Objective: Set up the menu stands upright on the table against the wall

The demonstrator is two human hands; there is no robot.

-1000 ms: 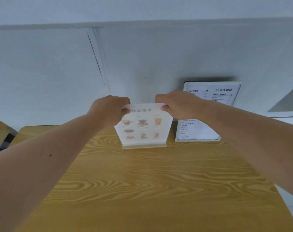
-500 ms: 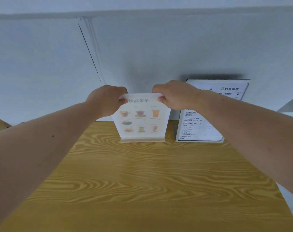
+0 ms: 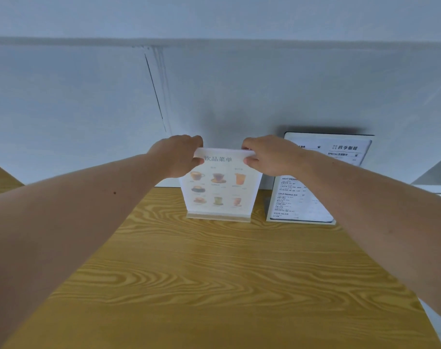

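Observation:
A drinks menu stand (image 3: 219,190), a clear sheet with pictures of cups on a pale wooden base, stands upright at the far edge of the wooden table (image 3: 214,273), close to the white wall (image 3: 88,109). My left hand (image 3: 179,154) pinches its top left corner and my right hand (image 3: 267,154) pinches its top right corner. A second, taller menu stand (image 3: 312,197) with black text leans upright against the wall just to the right; my right forearm covers its middle.
Another wooden surface (image 3: 0,180) shows at the far left edge. A grey ledge (image 3: 435,175) juts out at the right past the table. The near part of the table holds only my forearms above it.
Both hands have carried the drinks menu stand a little farther toward the wall and set it more upright. The view has tilted as my head moved.

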